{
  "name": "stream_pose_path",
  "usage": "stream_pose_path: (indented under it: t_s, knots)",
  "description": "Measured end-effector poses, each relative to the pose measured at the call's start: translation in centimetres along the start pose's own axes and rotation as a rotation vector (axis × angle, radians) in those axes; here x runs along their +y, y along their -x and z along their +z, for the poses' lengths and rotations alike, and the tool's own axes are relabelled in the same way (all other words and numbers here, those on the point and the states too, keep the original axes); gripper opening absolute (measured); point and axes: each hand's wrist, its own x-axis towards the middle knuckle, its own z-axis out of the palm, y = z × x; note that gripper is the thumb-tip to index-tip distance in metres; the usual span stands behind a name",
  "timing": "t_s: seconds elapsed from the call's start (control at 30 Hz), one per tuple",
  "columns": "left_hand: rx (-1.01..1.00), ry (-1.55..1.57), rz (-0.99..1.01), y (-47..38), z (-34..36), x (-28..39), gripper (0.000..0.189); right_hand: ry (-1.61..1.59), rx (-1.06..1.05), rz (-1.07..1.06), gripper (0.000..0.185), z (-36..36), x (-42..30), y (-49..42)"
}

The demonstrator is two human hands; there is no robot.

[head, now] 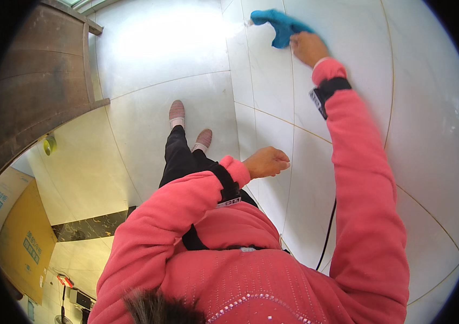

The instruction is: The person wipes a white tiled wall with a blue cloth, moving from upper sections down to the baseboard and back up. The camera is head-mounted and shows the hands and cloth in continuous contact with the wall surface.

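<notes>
At the upper right, my right hand (308, 47) grips a blue cloth (281, 28) and holds it near or against the white tiled wall (347, 52). The cloth trails to the left of my fingers and is slightly blurred. My left hand (268, 162) hangs in front of my body at the centre, with its fingers curled; nothing shows in it. Both of my wrists carry black straps over pink sleeves.
A brown wooden piece of furniture (47, 60) stands at the upper left, with a green bowl (49, 145) near its edge. Large cardboard boxes (31, 247) are at the lower left. A black cable (328, 237) runs down the wall beside me. My feet stand on the tiled floor (140, 109).
</notes>
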Motion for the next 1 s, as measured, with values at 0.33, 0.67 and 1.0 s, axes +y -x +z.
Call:
stream_pose_path:
  t_s: [0.33, 0.67, 1.0]
  knots:
    - [0.156, -0.037, 0.036, -2.4, -7.1, 1.5, 0.04, 0.064, -0.275, 0.066, 0.021, 3.4, -3.6, 6.6]
    - [0.673, 0.012, 0.283, -12.5, -14.0, 8.0, 0.052, -0.156, 0.063, 0.325, 0.024, 1.8, -3.3, 1.8]
    - [0.453, 0.217, 0.337, -15.6, -8.1, 5.6, 0.059, -0.489, -0.239, 0.514, 0.025, 1.1, -4.9, 10.7]
